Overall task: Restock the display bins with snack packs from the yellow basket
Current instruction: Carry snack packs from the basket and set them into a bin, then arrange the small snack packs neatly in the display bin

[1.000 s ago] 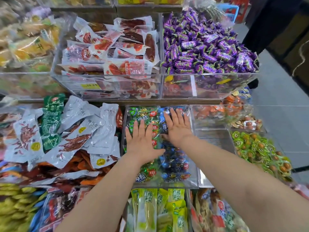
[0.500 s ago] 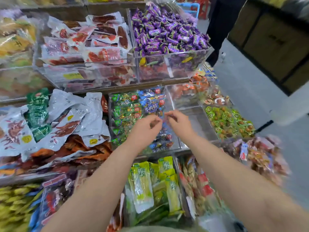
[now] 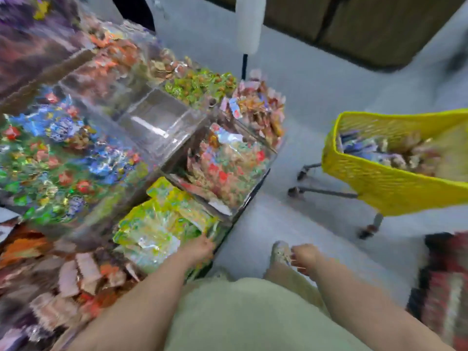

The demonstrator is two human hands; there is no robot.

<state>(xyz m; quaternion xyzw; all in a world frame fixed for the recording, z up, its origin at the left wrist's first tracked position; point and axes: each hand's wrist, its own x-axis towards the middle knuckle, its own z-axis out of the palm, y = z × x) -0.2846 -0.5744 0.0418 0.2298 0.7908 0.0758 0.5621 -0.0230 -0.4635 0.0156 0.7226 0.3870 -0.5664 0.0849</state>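
The left hand is touching the yellow-green packs, its fingers too blurred to tell their spread. The right hand is hanging loosely curled, holding nothing. The yellow basket is standing well apart on the right, carrying snack packs.

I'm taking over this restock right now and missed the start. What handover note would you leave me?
Left hand: low, at the front edge of the yellow-green packs; blur hides its grip.
Right hand: low beside the body, fingers curled; nothing plainly in it.
Yellow basket: to the right on a wheeled frame, with snack packs inside.
Done: most bins look full.
Left: one clear bin is empty; fetch packs from the basket, probably for it.
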